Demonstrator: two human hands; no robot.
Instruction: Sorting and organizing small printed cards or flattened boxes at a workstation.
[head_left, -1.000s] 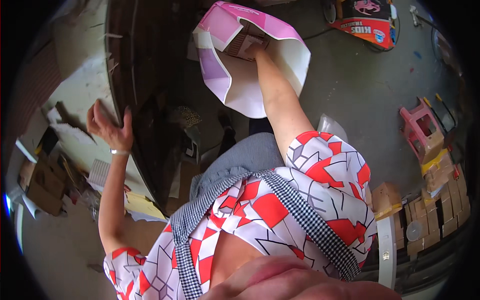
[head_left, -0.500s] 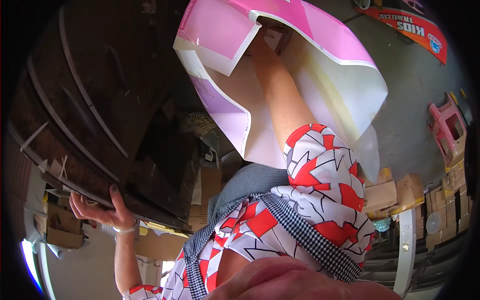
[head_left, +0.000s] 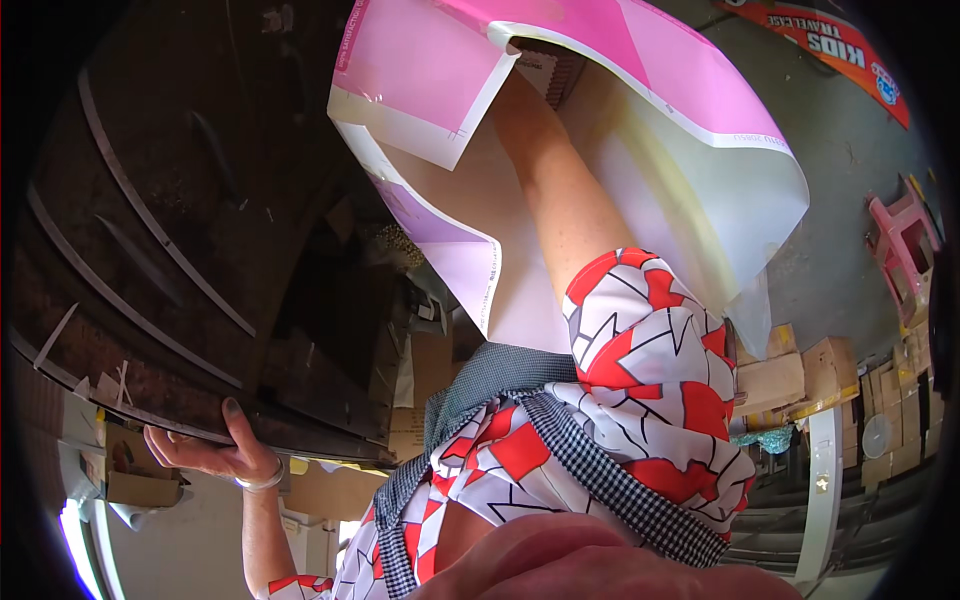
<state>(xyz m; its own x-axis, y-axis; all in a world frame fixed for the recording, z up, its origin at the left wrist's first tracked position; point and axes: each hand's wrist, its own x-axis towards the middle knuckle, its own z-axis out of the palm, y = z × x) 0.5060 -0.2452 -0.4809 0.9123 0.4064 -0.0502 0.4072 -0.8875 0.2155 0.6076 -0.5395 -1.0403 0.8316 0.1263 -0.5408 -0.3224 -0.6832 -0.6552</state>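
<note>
My left hand (head_left: pixel 222 452) grips the edge of a dark, worn tabletop (head_left: pixel 200 290), thumb on top and fingers curled beneath. A white bracelet circles that wrist. My right forearm (head_left: pixel 560 190) reaches into a large curled sheet (head_left: pixel 690 190), printed pink and purple on the outside and pale on the inside. The sheet wraps around the arm like an open bag. My right hand is hidden at its far end, so its fingers do not show. Beside that wrist, through the sheet's opening, a white printed piece with a zigzag edge (head_left: pixel 538 70) is partly visible.
Thin pale strips (head_left: pixel 165 215) run along the tabletop. A pink plastic stool (head_left: pixel 903 245) stands on the grey floor at right, near an orange printed carton (head_left: pixel 830 45). Cardboard boxes (head_left: pixel 800 380) are stacked at lower right; an open box (head_left: pixel 140 465) sits beyond my left hand.
The sheet's near edge has dropped slightly and its right side spreads further right. The tabletop appears a little lower in view. My left hand keeps its hold on the edge.
</note>
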